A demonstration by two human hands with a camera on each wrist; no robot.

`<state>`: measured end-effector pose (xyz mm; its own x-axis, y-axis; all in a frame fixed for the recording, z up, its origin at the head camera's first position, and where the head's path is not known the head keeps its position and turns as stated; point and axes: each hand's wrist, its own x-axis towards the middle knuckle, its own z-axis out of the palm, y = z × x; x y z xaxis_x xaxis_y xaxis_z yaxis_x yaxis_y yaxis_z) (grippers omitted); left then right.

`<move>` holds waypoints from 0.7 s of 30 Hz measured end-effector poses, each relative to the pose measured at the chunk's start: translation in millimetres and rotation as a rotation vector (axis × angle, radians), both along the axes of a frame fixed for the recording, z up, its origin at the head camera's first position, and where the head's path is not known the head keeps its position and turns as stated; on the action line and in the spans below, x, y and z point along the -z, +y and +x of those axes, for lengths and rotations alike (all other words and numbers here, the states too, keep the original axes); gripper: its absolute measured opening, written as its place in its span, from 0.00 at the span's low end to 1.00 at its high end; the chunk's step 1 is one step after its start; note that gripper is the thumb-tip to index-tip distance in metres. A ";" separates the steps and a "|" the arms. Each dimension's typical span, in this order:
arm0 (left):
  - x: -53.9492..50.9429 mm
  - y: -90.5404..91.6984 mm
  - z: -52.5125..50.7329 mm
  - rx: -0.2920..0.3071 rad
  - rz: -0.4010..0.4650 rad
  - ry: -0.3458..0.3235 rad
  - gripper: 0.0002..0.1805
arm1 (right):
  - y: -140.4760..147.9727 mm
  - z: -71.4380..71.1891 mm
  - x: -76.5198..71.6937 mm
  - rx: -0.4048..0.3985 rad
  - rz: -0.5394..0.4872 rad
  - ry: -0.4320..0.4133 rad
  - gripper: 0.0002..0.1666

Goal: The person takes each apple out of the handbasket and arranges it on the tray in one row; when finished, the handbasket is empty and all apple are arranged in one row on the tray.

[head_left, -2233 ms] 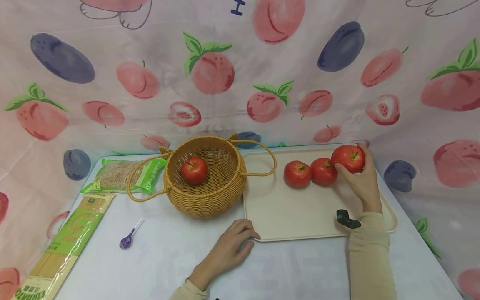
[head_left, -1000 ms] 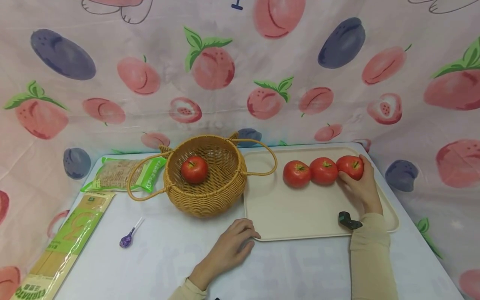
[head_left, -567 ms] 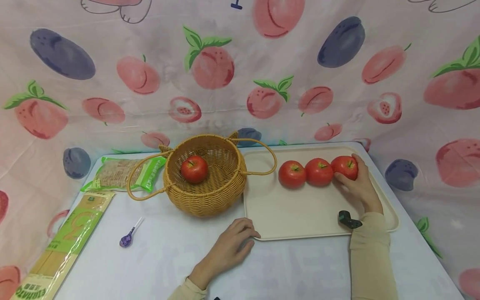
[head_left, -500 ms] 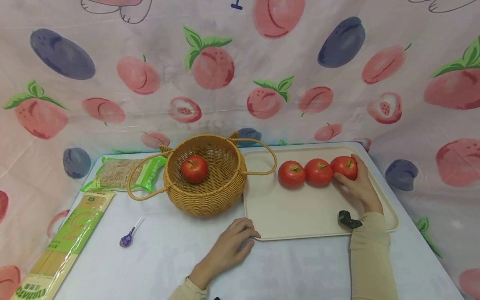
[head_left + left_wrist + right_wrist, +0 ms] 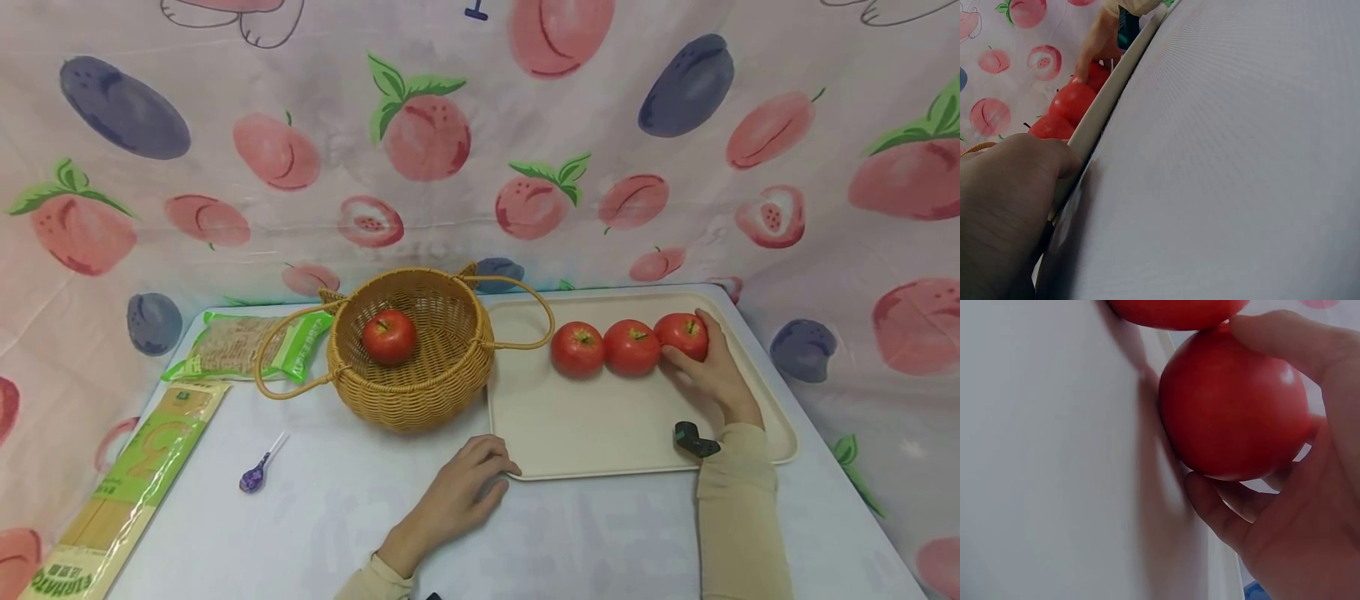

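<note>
one apple apparently remains in the basket; three apples line the tray, right grip holding the end apple, left grip relaxed.

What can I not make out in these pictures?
- Head view: basket, floor partly hidden by apple inside.
- Head view: long package, lower end cut off by bottom edge.
- Right wrist view: neighbouring apple, cut off by top edge.
- Left wrist view: apples, bottoms hidden behind tray rim.

The beige rectangular tray leaves room at its front middle, while three round red apples and a looped tan wicker handle obstruct its back.
</note>
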<state>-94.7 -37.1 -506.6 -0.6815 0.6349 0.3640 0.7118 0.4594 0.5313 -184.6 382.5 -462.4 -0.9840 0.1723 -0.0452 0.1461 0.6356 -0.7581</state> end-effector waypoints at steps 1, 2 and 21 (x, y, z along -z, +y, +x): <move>-0.2 -0.1 0.1 0.000 -0.002 -0.005 0.10 | -0.2 0.2 -0.5 -0.007 0.006 -0.002 0.56; -0.4 0.0 0.2 0.000 -0.005 -0.012 0.10 | 0.0 0.1 -0.8 -0.012 0.012 -0.002 0.57; -3.4 0.9 0.2 0.002 0.002 0.000 0.10 | -0.8 -2.9 -0.8 0.014 0.014 -0.050 0.56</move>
